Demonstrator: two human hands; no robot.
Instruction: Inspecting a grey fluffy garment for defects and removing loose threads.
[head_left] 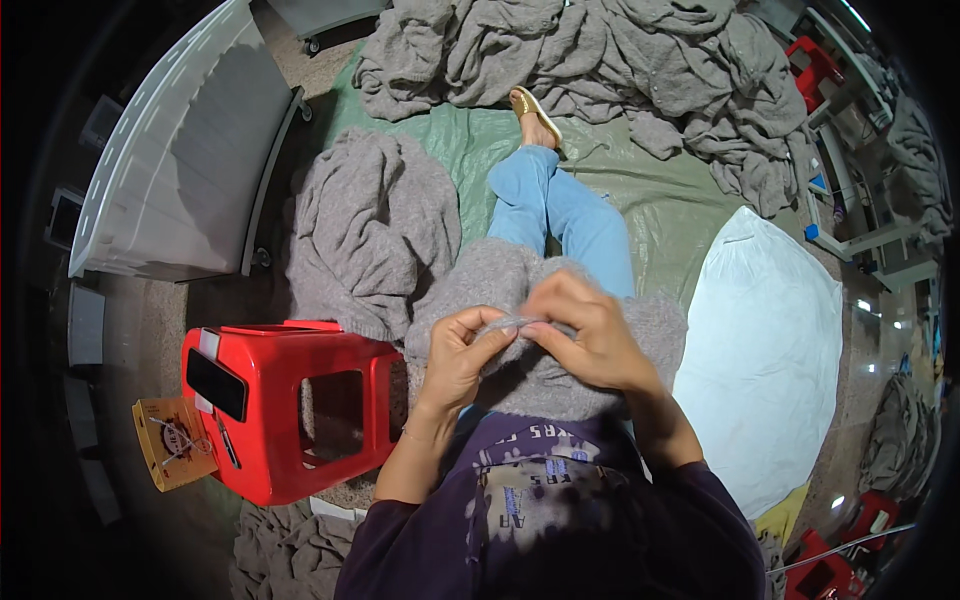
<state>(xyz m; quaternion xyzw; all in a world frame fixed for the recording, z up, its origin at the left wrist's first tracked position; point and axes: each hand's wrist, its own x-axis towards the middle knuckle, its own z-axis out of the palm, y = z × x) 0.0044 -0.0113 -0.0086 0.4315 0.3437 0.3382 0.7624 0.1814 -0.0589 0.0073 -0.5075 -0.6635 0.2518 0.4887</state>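
A fuzzy grey knit garment (pixel 480 275) lies spread across my lap, over light blue jeans. My left hand (pixel 462 350) pinches a thin edge of it between thumb and fingertips. Close beside it, my right hand (pixel 592 338) holds the same edge, its thumb nearly meeting the left fingertips. The raised fingers of the right hand are smeared by motion. Whether a thread or small tool is between the fingertips cannot be made out.
A red plastic stool (pixel 270 400) at my left bears a black phone (pixel 217 384) and a pen (pixel 230 442); a yellow paper bag (pixel 175 440) hangs beside it. Grey knit heaps (pixel 370 220) lie left and ahead (pixel 620 60). A stuffed white sack (pixel 765 360) is right, a white wheeled bin (pixel 180 150) left.
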